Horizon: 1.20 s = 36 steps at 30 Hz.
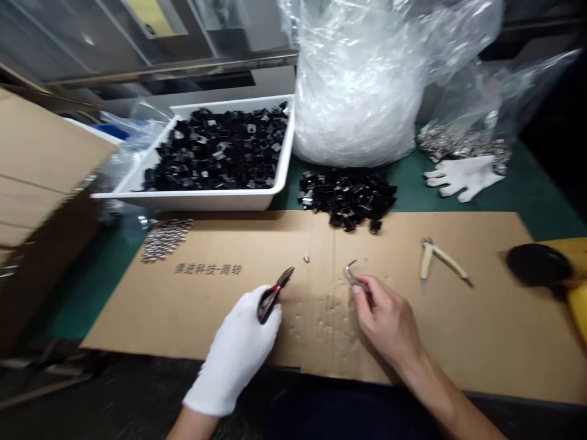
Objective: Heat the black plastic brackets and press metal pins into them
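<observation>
My left hand (243,342), in a white glove, is closed around red-and-black pliers (271,297), whose jaws point up and to the right. Bare, my right hand (387,315) pinches a small bent metal tool (352,272) with its hooked end upward. Between and above the two hands, a tiny metal piece (306,260) lies on the cardboard sheet (257,244), touched by neither. A heap of small black parts (348,195) sits beyond my hands at the sheet's back edge. Several shiny metal pieces (166,239) are spread at the sheet's left.
Behind stand a white tray (206,200) of black parts and a big clear plastic bag (358,85). At right are cream-handled cutters (443,263), a white glove (465,176), a bag of metal parts (463,143) and a round black object (539,264). Cardboard boxes (41,165) stand left.
</observation>
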Available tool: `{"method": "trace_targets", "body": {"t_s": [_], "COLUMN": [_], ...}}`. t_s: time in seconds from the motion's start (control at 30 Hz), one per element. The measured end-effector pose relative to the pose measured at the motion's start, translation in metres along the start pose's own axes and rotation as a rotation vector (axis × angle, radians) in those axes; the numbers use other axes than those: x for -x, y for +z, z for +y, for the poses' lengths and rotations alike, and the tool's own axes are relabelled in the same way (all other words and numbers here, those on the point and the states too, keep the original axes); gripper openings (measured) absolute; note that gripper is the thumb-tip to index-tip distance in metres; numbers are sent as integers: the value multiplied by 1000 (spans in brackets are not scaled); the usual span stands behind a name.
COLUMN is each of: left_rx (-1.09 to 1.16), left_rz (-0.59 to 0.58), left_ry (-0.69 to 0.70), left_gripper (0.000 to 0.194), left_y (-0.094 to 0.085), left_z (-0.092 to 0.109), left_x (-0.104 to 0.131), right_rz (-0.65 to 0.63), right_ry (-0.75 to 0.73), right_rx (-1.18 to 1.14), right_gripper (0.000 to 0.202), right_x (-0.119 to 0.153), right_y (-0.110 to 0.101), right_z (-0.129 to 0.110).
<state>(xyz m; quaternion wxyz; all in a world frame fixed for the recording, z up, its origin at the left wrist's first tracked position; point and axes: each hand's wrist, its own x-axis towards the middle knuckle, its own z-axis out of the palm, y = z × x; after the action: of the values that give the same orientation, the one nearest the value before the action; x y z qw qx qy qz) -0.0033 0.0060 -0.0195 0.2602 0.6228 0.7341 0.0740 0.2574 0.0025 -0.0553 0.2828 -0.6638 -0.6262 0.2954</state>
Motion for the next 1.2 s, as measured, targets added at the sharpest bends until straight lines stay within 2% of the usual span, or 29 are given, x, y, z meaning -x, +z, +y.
{"method": "trace_targets", "body": {"t_s": [0.2, 0.4, 0.63, 0.97, 1.2], "left_rx": [-101, -369, -629, -641, -622], "left_rz": [-32, 52, 121, 115, 105], "left_ry": [58, 107, 96, 45, 28], "left_gripper": [26, 31, 32, 30, 30], "left_y": [0, 0, 9, 18, 20], "left_z": [17, 24, 35, 45, 47], "left_x": [-3, -6, -10, -11, -11], "right_rz": [-4, -50, -129, -198, -212], "right_ry": [-48, -23, -12, 2, 34], "right_rx": [108, -54, -237, -342, -339], "right_gripper": [26, 24, 28, 27, 25], "right_x": [-4, -4, -21, -66, -72], "right_y": [-5, -5, 1, 17, 24], "right_z": [4, 6, -6, -25, -25]}}
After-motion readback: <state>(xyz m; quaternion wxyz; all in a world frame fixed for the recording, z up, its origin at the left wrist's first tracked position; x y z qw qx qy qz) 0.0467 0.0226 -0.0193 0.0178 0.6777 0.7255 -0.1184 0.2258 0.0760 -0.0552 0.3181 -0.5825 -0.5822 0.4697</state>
